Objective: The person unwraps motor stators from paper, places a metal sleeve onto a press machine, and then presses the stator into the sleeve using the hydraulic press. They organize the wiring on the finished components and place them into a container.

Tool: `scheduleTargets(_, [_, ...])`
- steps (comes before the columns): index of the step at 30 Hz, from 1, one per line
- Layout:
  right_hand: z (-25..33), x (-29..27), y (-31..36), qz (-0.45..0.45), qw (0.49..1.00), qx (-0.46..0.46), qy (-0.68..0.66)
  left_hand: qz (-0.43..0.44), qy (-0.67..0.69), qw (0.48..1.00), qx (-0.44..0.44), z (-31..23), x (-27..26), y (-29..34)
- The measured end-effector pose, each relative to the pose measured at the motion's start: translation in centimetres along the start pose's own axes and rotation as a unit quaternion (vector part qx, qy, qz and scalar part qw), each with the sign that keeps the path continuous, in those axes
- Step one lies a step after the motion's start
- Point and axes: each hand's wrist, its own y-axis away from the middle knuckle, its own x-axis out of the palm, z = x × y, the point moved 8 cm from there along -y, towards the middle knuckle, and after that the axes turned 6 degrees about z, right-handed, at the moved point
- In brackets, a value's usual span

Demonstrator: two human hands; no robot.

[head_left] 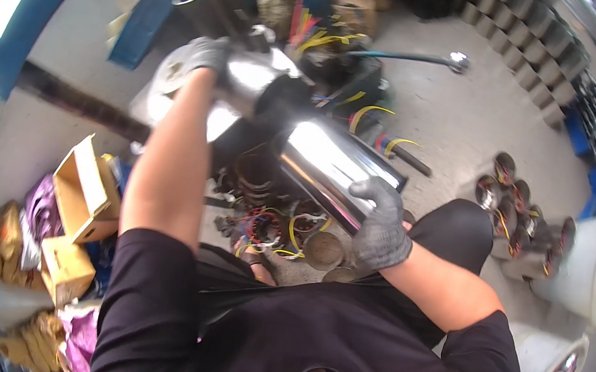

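A shiny metal cylinder slants across the middle, its upper left end meeting a dark round part of a machine. My right hand, in a dark grey glove, grips its lower right end with the thumb on top and the fingers underneath. My left hand, in a grey glove, is closed at the polished metal head of the machine. Blur and the hand itself hide what it grips. Below the cylinder, several round parts with coloured wires lie between my legs.
Wired metal cylinders stand in a cluster on the right, beside a large white tub. Stacked grey cylinders fill the far right. Cardboard boxes sit at the left. A dark bar extends left from the machine.
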Motion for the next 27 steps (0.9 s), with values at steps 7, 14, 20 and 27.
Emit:
scheduleTargets(7, [13.2,-11.8,-5.9,-0.099,0.949,0.075,0.288,0.042,0.061,0.995,-0.066,5.3,1.9,-2.1])
scheduleTargets(14, [22.2,-33.7,-4.4,-0.165,0.861,0.175,0.449,0.036,0.131,0.975,-0.176,7.8,0.5,0.8])
scheduleTargets(20, [26.7,-58.0,0.1,-0.172,0.53,0.24,0.795,0.028,0.188,0.972,-0.137,7.7,1.4,0.6])
scheduleTargets(27, [24.2,-64.3,0.8,-0.006,0.209,0.343,0.916,-0.005,0.252,0.956,-0.154,11.1,0.6,1.0])
